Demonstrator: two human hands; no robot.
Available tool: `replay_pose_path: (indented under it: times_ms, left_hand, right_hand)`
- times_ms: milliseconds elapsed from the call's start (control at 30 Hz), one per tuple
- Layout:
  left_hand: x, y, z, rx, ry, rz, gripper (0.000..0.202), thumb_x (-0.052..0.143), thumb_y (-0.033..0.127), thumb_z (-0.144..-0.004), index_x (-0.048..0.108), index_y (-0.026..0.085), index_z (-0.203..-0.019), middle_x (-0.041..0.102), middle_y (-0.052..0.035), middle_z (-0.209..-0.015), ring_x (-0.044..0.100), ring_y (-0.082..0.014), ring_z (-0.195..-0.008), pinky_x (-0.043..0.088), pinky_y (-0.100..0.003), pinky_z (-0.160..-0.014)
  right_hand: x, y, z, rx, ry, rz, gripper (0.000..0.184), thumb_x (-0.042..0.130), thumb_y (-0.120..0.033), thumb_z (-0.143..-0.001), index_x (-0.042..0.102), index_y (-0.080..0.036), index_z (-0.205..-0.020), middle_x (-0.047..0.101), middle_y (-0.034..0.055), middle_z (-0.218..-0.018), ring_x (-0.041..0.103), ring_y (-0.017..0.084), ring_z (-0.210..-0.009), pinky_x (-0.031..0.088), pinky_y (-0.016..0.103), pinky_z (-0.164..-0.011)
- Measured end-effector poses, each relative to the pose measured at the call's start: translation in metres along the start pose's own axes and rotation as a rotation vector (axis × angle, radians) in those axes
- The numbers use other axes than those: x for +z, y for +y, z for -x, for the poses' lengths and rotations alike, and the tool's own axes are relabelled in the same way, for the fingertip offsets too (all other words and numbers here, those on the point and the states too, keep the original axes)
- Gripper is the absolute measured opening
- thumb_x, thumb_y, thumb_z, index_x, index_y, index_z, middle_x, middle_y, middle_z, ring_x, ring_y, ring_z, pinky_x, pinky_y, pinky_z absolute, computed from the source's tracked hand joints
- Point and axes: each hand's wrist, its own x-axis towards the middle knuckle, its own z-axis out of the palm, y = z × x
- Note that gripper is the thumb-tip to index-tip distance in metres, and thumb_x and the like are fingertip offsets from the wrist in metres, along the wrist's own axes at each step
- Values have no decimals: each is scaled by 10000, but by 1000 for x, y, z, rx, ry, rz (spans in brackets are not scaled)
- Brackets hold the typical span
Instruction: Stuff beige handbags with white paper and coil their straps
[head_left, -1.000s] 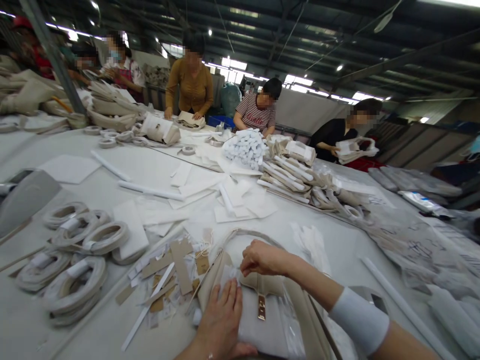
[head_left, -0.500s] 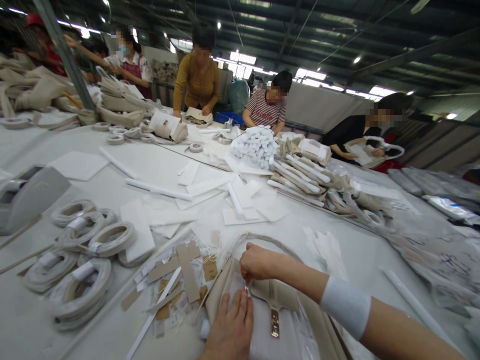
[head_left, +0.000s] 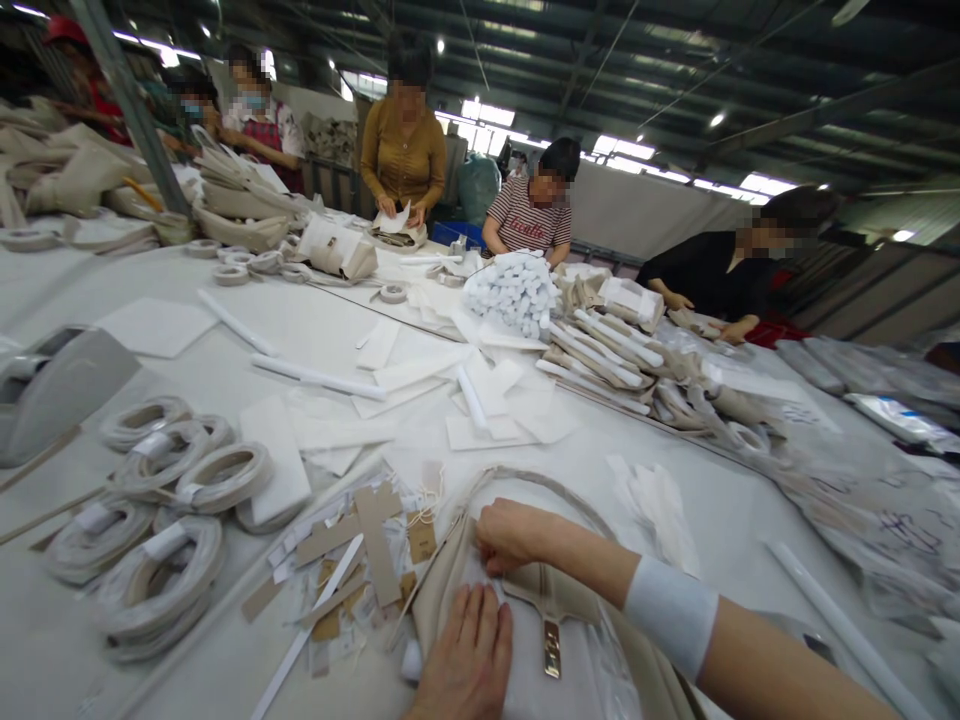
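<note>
A beige handbag (head_left: 439,595) lies in front of me, its long strap (head_left: 555,485) looped behind it. The front of the bag is partly under clear plastic film, and a gold metal clasp (head_left: 553,650) hangs from its flap tab. My left hand (head_left: 466,655) rests flat on the bag's front with its fingers stretched out. Just above those fingertips, my right hand (head_left: 514,535) is curled closed near the flap's edge. Its fingertips point down and away from view, so what they pinch is hidden.
Loose tags and card strips (head_left: 371,540) lie left of the bag. Beyond them are coiled straps (head_left: 161,570). White foam sheets (head_left: 420,375), a bundle of white rolls (head_left: 514,290) and stacked bags (head_left: 600,355) lie farther back. Co-workers stand along the far side.
My right hand has shifted slightly left and down, and the small reddish bit at its fingertips is out of sight. Across the table, a co-worker in mustard now holds a white sheet.
</note>
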Motion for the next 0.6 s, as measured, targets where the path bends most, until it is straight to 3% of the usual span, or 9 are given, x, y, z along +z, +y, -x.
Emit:
replay_pose_path:
  times_ms: [100,267,367,433,600]
  left_hand:
    - [11,-5,-1,50,42,-3,938,433,736,-792,260,95,-1455,274,-270,-1463,303,-438,-1330,317,-586,-1068]
    - [25,-11,0,120,103,-5,814,436,670,-837,118,296,-1487,241,-203,-1505,277,-471,-1331,313,-681,-1004]
    - [21,-11,-1,93,68,3,641,422,527,-910,163,340,-1466,247,-173,-1512,268,-441,-1349,306,-676,-1006]
    - [17,-10,-3,60,31,29,605,427,519,-909,221,325,-1444,203,-186,-1523,272,-426,-1355,314,-661,-1005]
    - [10,-5,-13,-72,34,60,917,622,706,-684,281,283,-1423,-46,-227,-1534,381,-450,-1282,366,-651,-951]
  right_hand:
    - [-4,0,1,10,-9,-22,193,677,-293,-678,755,-168,-804,706,57,-669,517,141,-491,301,268,-444]
    - [-9,4,1,13,-28,-59,201,693,-313,-700,757,-178,-836,695,35,-661,504,117,-504,347,244,-483]
    - [-8,6,-1,13,-40,-84,220,694,-306,-703,758,-175,-867,699,43,-675,506,126,-512,369,253,-496]
    - [-7,7,-2,16,-45,-99,226,688,-300,-706,758,-165,-873,704,56,-685,505,135,-512,372,262,-494]
    - [-4,10,-5,19,-49,-130,168,674,-217,-689,761,-162,-822,689,46,-631,473,119,-487,357,249,-485]
